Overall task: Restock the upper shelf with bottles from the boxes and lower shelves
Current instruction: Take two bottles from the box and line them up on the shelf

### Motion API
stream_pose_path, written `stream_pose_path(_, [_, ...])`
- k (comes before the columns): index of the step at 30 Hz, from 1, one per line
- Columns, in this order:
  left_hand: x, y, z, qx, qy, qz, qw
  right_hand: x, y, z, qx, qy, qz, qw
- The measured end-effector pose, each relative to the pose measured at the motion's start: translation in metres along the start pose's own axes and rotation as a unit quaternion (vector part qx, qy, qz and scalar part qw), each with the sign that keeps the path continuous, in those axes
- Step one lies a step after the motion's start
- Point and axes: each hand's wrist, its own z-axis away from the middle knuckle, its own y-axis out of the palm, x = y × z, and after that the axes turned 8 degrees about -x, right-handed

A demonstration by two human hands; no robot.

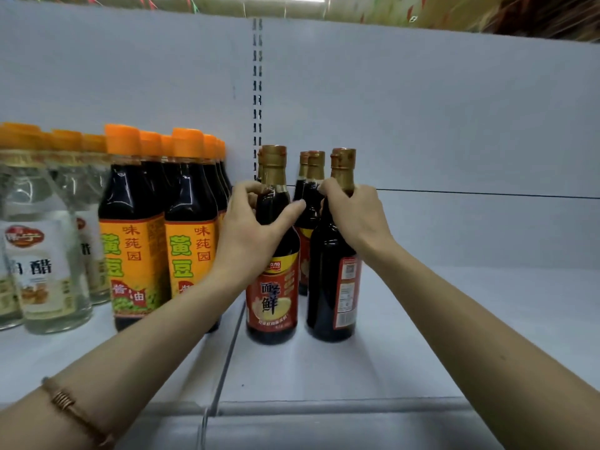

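Two dark gold-capped sauce bottles stand upright at the front of the white upper shelf point(324, 368). My left hand point(250, 235) grips the shoulder of the left bottle point(272, 303), whose red label faces me. My right hand point(354, 216) grips the neck of the right bottle point(331, 287), whose label is turned to the right. Behind them stand more gold-capped bottles point(310, 190) of the same kind, partly hidden.
Left of my hands stand rows of orange-capped soy sauce bottles point(136, 241) and clear white vinegar bottles point(42, 261). The shelf's right part point(470, 303) is bare up to the back panel. A slotted upright point(257, 92) runs up the back wall.
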Motion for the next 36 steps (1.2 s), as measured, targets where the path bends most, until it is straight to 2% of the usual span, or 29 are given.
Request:
stream_pose_path(3, [0.013,-0.004,0.026,0.053,0.034,-0.050,0.997,-0.011,-0.002,0.004,-0.030,-0.063,0.052,0.996])
stream_pose_path(7, [0.019,-0.010,0.036,0.087,-0.021,-0.039,0.995,-0.014,-0.017,0.004,0.024,-0.010,0.003,1.000])
stream_pose_path(9, [0.017,-0.011,0.033,0.096,-0.033,-0.038,0.994,-0.015,-0.020,0.004,0.036,-0.018,-0.008,0.999])
stream_pose_path(13, [0.022,-0.011,0.037,0.091,-0.040,-0.033,0.995,-0.015,-0.017,0.011,-0.018,-0.048,0.009,0.999])
stream_pose_path(16, [0.034,-0.013,0.050,0.125,-0.063,-0.006,0.990,-0.013,-0.018,0.014,-0.031,-0.035,0.020,0.999])
stream_pose_path(22, [0.037,-0.014,0.053,0.145,-0.117,-0.026,0.982,-0.027,-0.033,0.025,0.108,0.037,-0.015,0.993])
stream_pose_path(28, [0.039,-0.009,0.049,0.127,-0.124,-0.056,0.982,-0.022,-0.012,0.034,0.095,-0.002,0.056,0.994])
stream_pose_path(30, [0.039,-0.009,0.048,0.126,-0.121,-0.060,0.983,-0.019,-0.010,0.034,0.106,0.027,0.053,0.993])
stream_pose_path(33, [0.042,-0.011,0.047,0.137,-0.127,-0.068,0.980,-0.019,-0.025,0.035,0.205,0.092,0.034,0.974])
stream_pose_path(36, [0.044,-0.011,0.046,0.144,-0.132,-0.069,0.978,-0.036,-0.042,0.042,0.270,0.090,0.041,0.958])
